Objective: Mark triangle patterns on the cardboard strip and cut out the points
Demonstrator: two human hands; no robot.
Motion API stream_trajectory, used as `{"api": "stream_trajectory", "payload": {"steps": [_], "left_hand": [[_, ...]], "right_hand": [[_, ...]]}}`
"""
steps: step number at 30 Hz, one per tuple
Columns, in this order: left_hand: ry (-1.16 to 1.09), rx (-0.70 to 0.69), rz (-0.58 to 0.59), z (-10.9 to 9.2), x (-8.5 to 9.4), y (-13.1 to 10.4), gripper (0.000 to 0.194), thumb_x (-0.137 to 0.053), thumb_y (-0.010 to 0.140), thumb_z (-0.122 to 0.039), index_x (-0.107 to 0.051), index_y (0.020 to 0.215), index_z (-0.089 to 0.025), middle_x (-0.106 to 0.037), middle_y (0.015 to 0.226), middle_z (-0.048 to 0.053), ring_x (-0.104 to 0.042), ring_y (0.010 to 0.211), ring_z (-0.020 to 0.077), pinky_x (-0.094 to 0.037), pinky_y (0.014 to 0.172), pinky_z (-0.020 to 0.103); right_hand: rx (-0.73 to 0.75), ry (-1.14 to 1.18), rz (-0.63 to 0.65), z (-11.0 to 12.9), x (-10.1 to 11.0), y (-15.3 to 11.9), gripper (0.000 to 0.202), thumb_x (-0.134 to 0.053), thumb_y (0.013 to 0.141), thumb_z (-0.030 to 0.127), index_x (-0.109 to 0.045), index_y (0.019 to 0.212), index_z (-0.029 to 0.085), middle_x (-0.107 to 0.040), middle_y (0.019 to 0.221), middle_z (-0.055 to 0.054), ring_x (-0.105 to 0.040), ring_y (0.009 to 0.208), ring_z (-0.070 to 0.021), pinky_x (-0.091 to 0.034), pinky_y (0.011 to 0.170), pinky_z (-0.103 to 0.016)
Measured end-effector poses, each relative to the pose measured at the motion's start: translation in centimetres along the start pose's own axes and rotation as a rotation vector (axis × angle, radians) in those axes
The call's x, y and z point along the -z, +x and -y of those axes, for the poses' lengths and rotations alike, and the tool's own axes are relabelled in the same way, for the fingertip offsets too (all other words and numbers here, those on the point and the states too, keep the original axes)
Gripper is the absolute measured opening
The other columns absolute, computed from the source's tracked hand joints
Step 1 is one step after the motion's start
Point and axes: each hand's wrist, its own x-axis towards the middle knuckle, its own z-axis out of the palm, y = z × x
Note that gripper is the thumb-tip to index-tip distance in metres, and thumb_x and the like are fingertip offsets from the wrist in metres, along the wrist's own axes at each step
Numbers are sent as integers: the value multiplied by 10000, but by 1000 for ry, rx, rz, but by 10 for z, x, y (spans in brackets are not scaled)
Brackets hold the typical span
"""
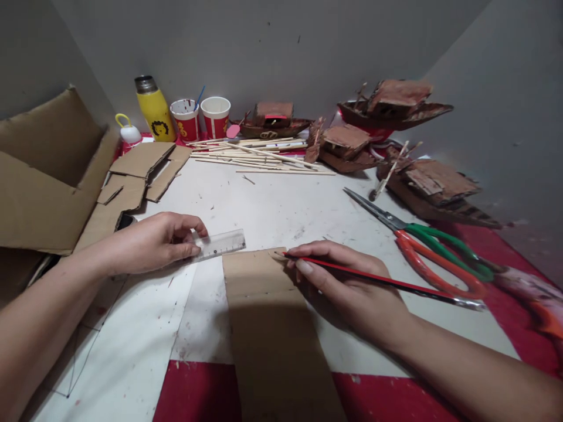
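A clear ruler (222,243) is pinched between the thumb and fingers of my left hand (165,240), its free end just beyond the far left corner of a cardboard strip (268,328). My right hand (347,284) holds a red and black pencil (378,278), with its tip at the strip's far right corner. The brown strip runs toward me across white paper (281,205) and has a faint line across it near the far end. Scissors (422,246) with green and orange handles lie beyond my right hand.
Cardboard pieces (141,167) and a large box (48,193) stand at left. Behind are a yellow bottle (156,111), paper cups (216,120), wooden sticks (259,158) and a model boat (275,123). More boats (440,187) line the right. Drawn lines (83,346) mark paper near my left forearm.
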Motion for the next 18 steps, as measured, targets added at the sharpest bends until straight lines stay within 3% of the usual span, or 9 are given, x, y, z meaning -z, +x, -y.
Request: {"api": "stream_trajectory", "payload": {"steps": [7,9,14,18], "left_hand": [[-88,0,-6,0,2,-6,276,-508,956,-402,-606,1140,-220,-634,729,-12,-588,627,150,-450,578,235],[-123,-16,16,-1,2,-7,229,-492,973,-389,-570,1109,-223,-631,763,-8,-611,643,150,-470,592,237],[-129,-5,73,-6,-2,-6,215,-505,970,-376,-542,1102,-211,-573,689,-31,-543,562,133,-448,535,232],[-59,6,55,-8,-5,-2,321,-530,959,-392,-579,1233,-233,-549,627,-54,-502,536,121,-389,518,219]], "right_hand": [[4,33,34,-7,1,-5,175,-673,903,355,-761,982,226,-773,894,-92,-711,757,-201,-559,595,-273],[78,36,143,-9,2,-9,174,-637,938,329,-743,1023,222,-763,916,-96,-712,766,-197,-562,623,-276],[375,-65,599,1,2,-10,225,-587,937,133,-682,1129,204,-752,998,-94,-710,901,-189,-556,774,-266],[406,-124,607,4,1,-5,209,-566,946,126,-666,1118,189,-754,973,-87,-704,876,-176,-545,759,-255]]}}
